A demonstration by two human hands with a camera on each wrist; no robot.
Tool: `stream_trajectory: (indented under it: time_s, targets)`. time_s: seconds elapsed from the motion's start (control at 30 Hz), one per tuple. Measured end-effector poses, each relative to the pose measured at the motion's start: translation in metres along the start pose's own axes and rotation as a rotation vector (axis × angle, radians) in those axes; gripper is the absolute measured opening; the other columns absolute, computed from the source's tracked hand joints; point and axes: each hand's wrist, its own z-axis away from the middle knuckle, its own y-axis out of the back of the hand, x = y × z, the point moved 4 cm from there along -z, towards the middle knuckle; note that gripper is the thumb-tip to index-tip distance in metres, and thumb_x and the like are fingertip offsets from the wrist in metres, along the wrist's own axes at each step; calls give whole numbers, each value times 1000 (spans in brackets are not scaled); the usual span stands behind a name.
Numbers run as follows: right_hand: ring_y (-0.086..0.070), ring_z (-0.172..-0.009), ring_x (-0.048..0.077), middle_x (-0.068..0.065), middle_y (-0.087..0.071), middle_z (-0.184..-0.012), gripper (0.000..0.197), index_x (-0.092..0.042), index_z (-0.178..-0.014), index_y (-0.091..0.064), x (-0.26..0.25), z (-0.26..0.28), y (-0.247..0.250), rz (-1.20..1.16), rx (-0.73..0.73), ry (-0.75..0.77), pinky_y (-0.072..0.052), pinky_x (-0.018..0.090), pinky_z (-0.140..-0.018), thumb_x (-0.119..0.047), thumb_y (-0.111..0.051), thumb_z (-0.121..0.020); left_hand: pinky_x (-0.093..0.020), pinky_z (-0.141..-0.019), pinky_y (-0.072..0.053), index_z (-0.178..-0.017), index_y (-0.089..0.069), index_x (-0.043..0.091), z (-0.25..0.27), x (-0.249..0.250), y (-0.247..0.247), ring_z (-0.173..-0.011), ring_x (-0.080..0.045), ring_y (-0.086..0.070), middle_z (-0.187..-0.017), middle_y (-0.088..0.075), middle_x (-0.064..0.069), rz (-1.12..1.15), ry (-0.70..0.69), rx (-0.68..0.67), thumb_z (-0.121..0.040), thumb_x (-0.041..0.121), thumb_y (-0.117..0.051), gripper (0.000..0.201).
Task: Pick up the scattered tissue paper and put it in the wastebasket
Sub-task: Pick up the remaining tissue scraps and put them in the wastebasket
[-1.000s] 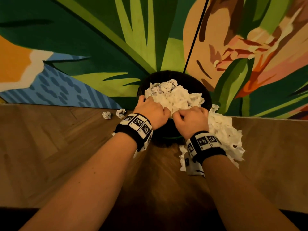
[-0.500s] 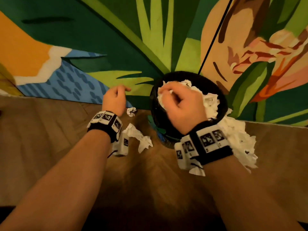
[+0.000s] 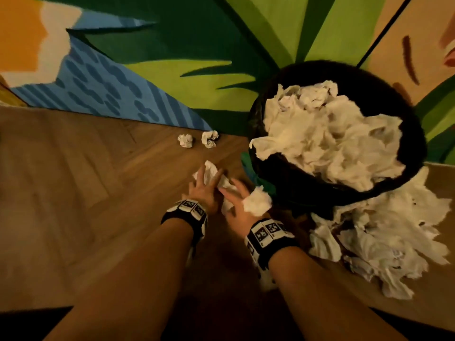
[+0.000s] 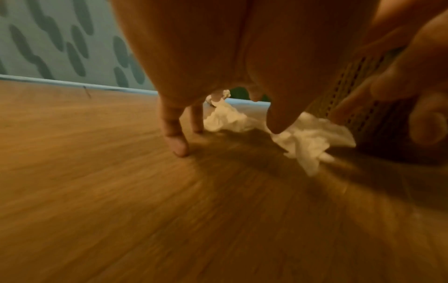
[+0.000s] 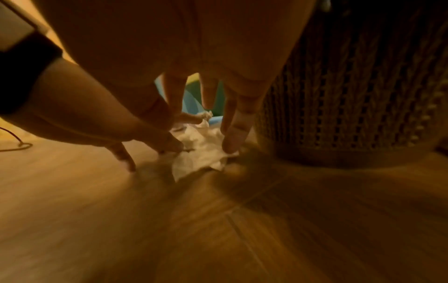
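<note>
The black wastebasket [image 3: 406, 134] stands against the wall, heaped with white tissue [image 3: 332, 134]. A crumpled tissue sheet [image 3: 211, 171] lies on the wood floor just left of it. My left hand [image 3: 206, 185] and right hand [image 3: 234, 194] are both down on that sheet with fingers spread and straight. In the wrist views the left hand's fingertips [image 4: 179, 147] touch the floor beside the sheet [image 4: 312, 139], and the right hand's fingertips [image 5: 230, 145] press on the sheet [image 5: 201, 157]. A small tissue wad [image 3: 257, 204] sits on the back of my right hand.
Two small tissue balls [image 3: 186, 140] [image 3: 209, 139] lie by the painted wall. A large tissue pile [image 3: 384, 237] spreads over the floor right of the basket. The woven basket wall [image 5: 351, 92] stands close to my right hand. A thin cable [image 5: 17, 145] lies far left.
Both hands have come down from the basket top and the wall to the floor left of the basket, and now rest on the loose sheet with fingers spread.
</note>
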Motion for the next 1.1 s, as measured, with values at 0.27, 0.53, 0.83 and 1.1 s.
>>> stream_trajectory:
  time_s: [0.27, 0.53, 0.83, 1.1]
  targets:
    - [-58, -105, 28, 3, -55, -116, 19, -20, -112, -63, 32, -9, -20, -247, -69, -258, -44, 29, -79, -17, -54, -96, -37, -96, -44, -125, -58, 17, -15, -25, 7, -114, -35, -52, -128, -51, -13, 242, -122, 341, -91, 25, -56, 35]
    - [-57, -115, 30, 8, -57, -131, 37, -29, -136, -45, 29, -16, -30, -536, 100, -432, -43, 29, -86, -32, -46, -100, -27, -58, -40, -77, -46, 21, -23, -79, 49, -65, -19, -51, -74, -55, 2, 727, 197, 627, -88, 9, -50, 17]
    - [-41, -126, 30, 2, -25, -144, 64, -41, -147, -31, -18, -64, -34, -222, -28, -106, -44, 41, -100, -25, -59, -92, -29, -70, -47, -82, -61, 25, -45, -45, 50, -78, -18, -61, -81, -66, 2, 552, -2, 222, -96, 30, -53, 17]
    - [-59, -87, 27, 1, -57, -89, 15, -23, -81, -58, 22, -43, -32, -366, -35, -343, -46, 32, -70, -33, -57, -92, -44, -103, -45, -135, -38, 25, -80, -56, 96, -123, -31, -46, -141, -34, -11, 694, 232, 568, -89, 33, -66, 55]
